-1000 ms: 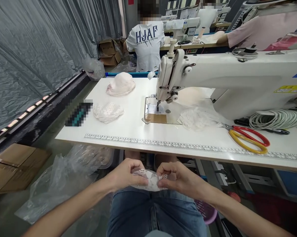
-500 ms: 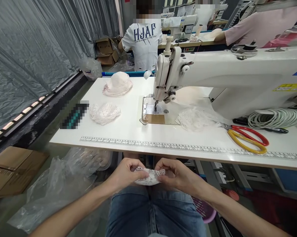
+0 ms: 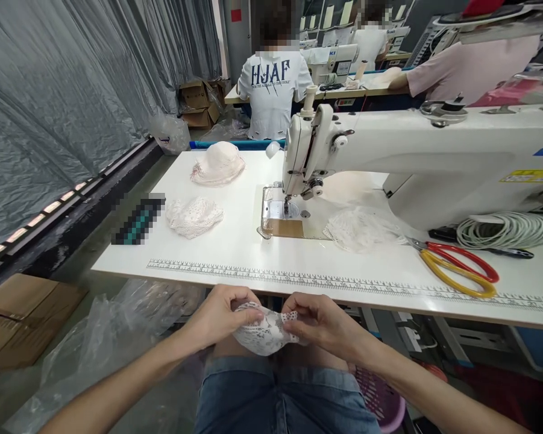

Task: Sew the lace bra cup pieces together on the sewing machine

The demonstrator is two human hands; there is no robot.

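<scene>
A white lace piece (image 3: 264, 334), cup-like and dotted with small holes, hangs between my hands above my lap, just below the table's front edge. My left hand (image 3: 228, 316) pinches its left end between thumb and fingers. At the right end, my right hand (image 3: 314, 319) grips the dotted edge in the same way. Beyond them stands a white sewing machine (image 3: 338, 144), its needle over the metal plate (image 3: 282, 210). A crumpled lace piece (image 3: 364, 229) lies right of the plate. Another lace piece (image 3: 195, 217) and a pale pink padded cup (image 3: 219, 163) rest on the left.
Red and yellow handled scissors (image 3: 458, 268) lie at the table's right, beside a coil of pale cord (image 3: 508, 230). A printed ruler (image 3: 253, 274) runs along the front edge. Cardboard box (image 3: 27, 316) and clear plastic bags (image 3: 103, 343) are at floor left. Other people sit at machines ahead.
The lace piece has opened out and hangs lower, showing more of its rounded face. Both hands keep hold of it. The view has tilted up slightly.
</scene>
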